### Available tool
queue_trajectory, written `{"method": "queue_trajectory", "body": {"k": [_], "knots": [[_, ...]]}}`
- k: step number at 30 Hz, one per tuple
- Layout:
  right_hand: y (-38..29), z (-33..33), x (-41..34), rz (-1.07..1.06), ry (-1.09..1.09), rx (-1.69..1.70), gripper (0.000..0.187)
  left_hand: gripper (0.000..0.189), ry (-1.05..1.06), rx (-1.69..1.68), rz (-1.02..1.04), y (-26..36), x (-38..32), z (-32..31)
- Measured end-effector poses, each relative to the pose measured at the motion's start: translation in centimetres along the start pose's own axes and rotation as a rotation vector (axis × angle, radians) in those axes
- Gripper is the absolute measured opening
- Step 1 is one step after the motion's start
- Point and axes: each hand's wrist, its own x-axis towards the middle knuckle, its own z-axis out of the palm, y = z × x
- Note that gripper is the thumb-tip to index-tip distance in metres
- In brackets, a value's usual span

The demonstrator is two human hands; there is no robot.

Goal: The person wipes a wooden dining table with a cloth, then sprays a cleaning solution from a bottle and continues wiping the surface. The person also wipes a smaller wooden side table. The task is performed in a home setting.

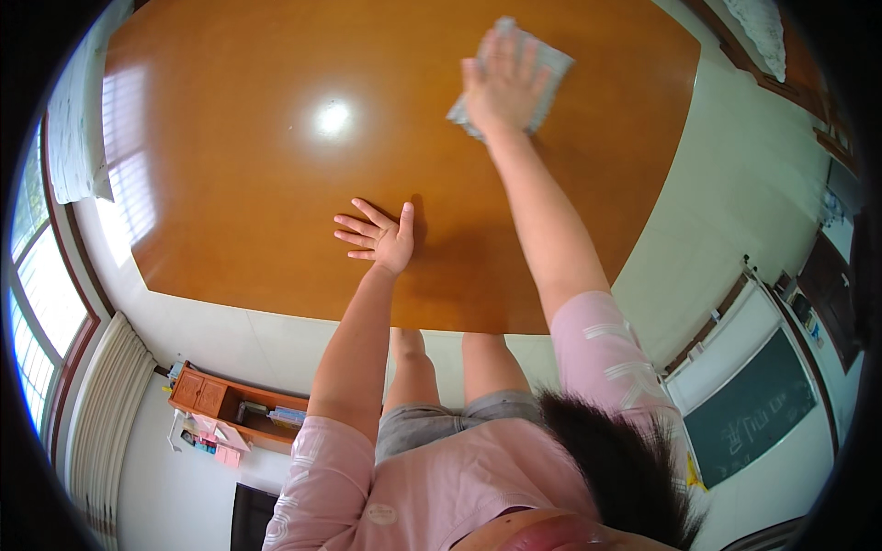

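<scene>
A large glossy brown wooden tabletop (275, 179) spreads out before me. My right hand (506, 89) lies palm down with spread fingers on a grey cloth (551, 65), pressing it flat against the upper right part of the table. The hand and cloth look slightly blurred. Closer to the near edge, my left hand (382, 237) rests on the bare wood with its fingers apart, holding nothing. A bright light reflection shows on the surface above it.
Past the table's left edge hang a light cover (76, 131) and a curtain (114, 413) beside a barred window. A wooden cabinet (234, 406) holding books stands at lower left. At right are a chalkboard (751, 413) with writing and a dark door (827, 296).
</scene>
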Motion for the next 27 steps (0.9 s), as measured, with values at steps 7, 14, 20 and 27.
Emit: {"method": "queue_trajectory", "body": {"k": [7, 14, 20, 27], "knots": [[-12.8, -0.4, -5.4, -0.705, -0.095, -0.008, 0.051, 0.099, 0.048, -0.030, 0.011, -0.7, 0.9, 0.8], [-8.3, 0.3, -2.8, -0.849, -0.072, 0.136, 0.044, 0.093, 0.043, 0.093, 0.003, -2.1, 2.1, 1.3], [9.4, -6.4, 4.0, -0.042, -0.195, -0.250, 0.053, 0.081, 0.250, 0.667, -0.054, -3.1, 2.9, 2.7], [24.8, -2.8, -10.0, 0.990, -0.035, 0.078, 0.059, 0.097, 0.014, -0.007, 0.015, -0.9, 0.7, 0.1]]}}
